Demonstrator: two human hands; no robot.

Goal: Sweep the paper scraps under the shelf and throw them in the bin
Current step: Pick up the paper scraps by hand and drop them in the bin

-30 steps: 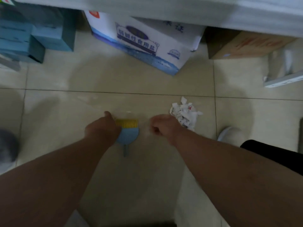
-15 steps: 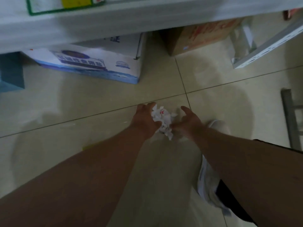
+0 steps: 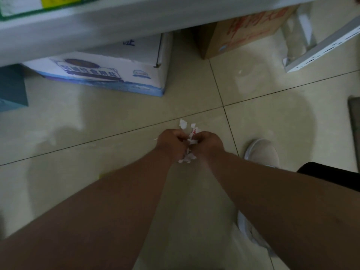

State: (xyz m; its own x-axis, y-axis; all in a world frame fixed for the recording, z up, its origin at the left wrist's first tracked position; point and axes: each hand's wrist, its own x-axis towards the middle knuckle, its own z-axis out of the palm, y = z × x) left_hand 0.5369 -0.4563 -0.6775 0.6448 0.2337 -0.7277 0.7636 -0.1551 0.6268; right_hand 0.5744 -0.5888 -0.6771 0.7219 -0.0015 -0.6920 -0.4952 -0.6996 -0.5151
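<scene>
White paper scraps [image 3: 190,142] are pressed between the two hands, low over the beige tiled floor [image 3: 97,121]. The left hand [image 3: 171,146] is curled closed on the left side of the bundle, and the right hand [image 3: 209,142] is closed on its right side, so both hands grip the same scraps together. Some pieces stick out above the fingers (one carries a small red mark), and a few more hang out below the wrists. Whether the lowest pieces touch the floor, I cannot tell.

Behind the hands, the grey edge of the shelf [image 3: 136,18] crosses the top of the view. Under it stands a white and blue carton [image 3: 109,75] with printed characters, and beside it on the right a brown cardboard box [image 3: 243,30]. At the far left there is a teal box [image 3: 11,88], partly cut by the frame. A white perforated metal rail [image 3: 321,47] lies near the right edge. A light shoe [image 3: 262,152] stands on the floor just beside the right forearm.
</scene>
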